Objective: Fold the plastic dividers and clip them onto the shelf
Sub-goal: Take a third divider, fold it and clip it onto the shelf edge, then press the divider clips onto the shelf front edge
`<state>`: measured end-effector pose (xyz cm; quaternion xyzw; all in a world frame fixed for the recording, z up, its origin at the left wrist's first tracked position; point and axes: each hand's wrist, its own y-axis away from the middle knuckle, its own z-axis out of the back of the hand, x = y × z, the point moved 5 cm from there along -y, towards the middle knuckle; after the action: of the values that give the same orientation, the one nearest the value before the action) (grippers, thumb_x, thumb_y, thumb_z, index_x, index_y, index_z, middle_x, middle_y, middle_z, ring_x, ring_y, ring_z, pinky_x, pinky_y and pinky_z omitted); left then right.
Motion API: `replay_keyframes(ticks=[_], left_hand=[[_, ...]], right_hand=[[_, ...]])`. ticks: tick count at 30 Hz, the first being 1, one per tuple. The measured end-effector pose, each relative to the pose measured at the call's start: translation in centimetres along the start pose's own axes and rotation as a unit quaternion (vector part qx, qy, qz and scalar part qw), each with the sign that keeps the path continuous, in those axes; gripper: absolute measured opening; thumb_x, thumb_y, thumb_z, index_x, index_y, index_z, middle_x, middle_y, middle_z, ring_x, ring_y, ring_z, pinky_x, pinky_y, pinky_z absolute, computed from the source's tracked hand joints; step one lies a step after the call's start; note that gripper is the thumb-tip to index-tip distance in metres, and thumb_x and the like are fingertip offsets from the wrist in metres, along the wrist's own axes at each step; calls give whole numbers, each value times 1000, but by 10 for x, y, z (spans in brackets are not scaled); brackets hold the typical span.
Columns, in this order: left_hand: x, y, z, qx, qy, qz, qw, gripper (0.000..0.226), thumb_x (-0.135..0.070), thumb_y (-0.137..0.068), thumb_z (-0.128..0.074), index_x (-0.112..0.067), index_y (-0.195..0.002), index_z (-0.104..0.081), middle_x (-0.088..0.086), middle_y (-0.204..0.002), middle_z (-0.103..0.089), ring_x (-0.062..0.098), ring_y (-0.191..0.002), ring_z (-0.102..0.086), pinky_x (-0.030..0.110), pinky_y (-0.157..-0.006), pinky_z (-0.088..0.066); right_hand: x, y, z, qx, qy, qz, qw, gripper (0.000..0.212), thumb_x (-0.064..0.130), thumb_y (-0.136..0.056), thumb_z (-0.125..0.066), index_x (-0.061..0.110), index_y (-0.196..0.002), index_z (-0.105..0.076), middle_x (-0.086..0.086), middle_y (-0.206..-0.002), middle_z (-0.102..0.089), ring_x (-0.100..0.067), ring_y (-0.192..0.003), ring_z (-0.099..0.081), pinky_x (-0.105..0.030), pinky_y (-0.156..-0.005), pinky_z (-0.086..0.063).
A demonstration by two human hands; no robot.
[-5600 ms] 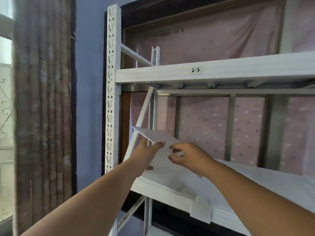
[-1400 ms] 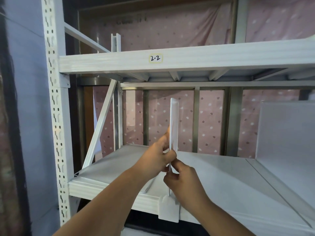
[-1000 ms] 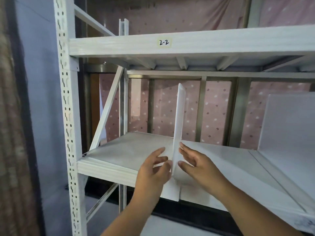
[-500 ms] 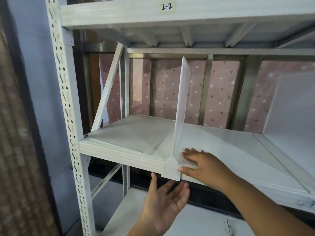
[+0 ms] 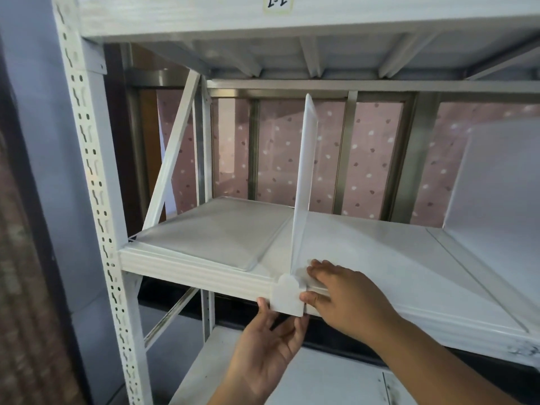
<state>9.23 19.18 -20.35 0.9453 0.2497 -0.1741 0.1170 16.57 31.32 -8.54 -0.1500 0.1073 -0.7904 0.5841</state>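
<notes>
A translucent white plastic divider (image 5: 304,182) stands upright on the white metal shelf (image 5: 190,271), its rounded clip tab (image 5: 286,296) hanging over the shelf's front edge. My right hand (image 5: 347,299) lies on the shelf beside the divider's foot, fingers on top and thumb against the tab's right side. My left hand (image 5: 268,346) reaches up from below, palm up, fingertips touching the tab's lower edge. A flat plastic sheet (image 5: 216,232) lies on the shelf left of the divider.
A second upright divider (image 5: 496,182) stands at the right. The perforated white upright post (image 5: 96,200) frames the left side. An upper shelf beam labelled 2-2 (image 5: 276,2) runs overhead. A lower shelf (image 5: 321,381) lies beneath my hands.
The divider went from held in the air to standing on the shelf with its tab over the edge. My left hand rose from below until its fingertips touch the tab.
</notes>
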Motion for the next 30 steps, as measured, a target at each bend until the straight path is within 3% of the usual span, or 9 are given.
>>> replay_keyframes(ticks=[4, 8, 13, 19, 25, 28, 30], left_hand=[[-2, -1, -1, 21, -10, 15, 1000, 54, -38, -93, -63, 7, -121, -77, 37, -125, -70, 47, -98, -70, 38, -66, -66], [-1, -3, -4, 28, 9, 31, 999, 62, -39, -89, -66, 8, -130, -70, 37, -123, -68, 45, -92, -67, 36, -55, -62], [-1, -7, -2, 8, 5, 31, 999, 66, -46, -98, -58, 2, -143, -60, 34, -123, -67, 42, -89, -68, 34, -55, -63], [-2, -10, -1, -6, 27, 19, 999, 67, -49, -105, -49, 1, -149, -54, 34, -123, -63, 41, -83, -67, 35, -51, -60], [-5, -17, 6, -5, 2, -30, 1000, 72, -39, -91, -60, -10, -156, -50, 35, -123, -69, 43, -86, -71, 36, -53, -62], [6, -18, 9, -14, 8, -67, 998, 74, -46, -87, -64, -13, -152, -56, 28, -109, -79, 39, -78, -77, 37, -56, -64], [25, -20, 6, -34, 14, -70, 997, 76, -60, -83, -66, -17, -144, -62, 25, -113, -78, 39, -82, -78, 40, -61, -65]], right_hand=[[2, 3, 2, -23, 54, 3, 998, 60, 65, -89, -43, 28, -135, -53, 9, -135, -62, -20, -111, -64, -36, -88, -53], [4, 5, 0, -46, 61, -3, 997, 60, 69, -87, -38, 30, -127, -58, 11, -128, -65, -17, -106, -65, -34, -82, -54], [7, 8, 0, -71, 60, -19, 996, 60, 70, -85, -40, 30, -124, -63, 13, -129, -67, -16, -106, -67, -33, -83, -54], [8, 9, -1, -95, 61, -39, 993, 60, 73, -82, -41, 29, -115, -66, 10, -114, -72, -17, -95, -69, -34, -75, -55], [6, 12, -1, -148, 46, -46, 987, 61, 77, -78, -42, 31, -110, -67, 12, -106, -73, -14, -89, -70, -32, -68, -54], [8, 16, 1, -124, 10, -31, 992, 63, 73, -81, -42, 29, -121, -63, 11, -117, -69, -14, -102, -66, -33, -80, -55], [6, 23, 6, -97, -48, -6, 994, 57, 65, -86, -45, 30, -128, -60, 11, -129, -65, -14, -117, -59, -32, -95, -51]])
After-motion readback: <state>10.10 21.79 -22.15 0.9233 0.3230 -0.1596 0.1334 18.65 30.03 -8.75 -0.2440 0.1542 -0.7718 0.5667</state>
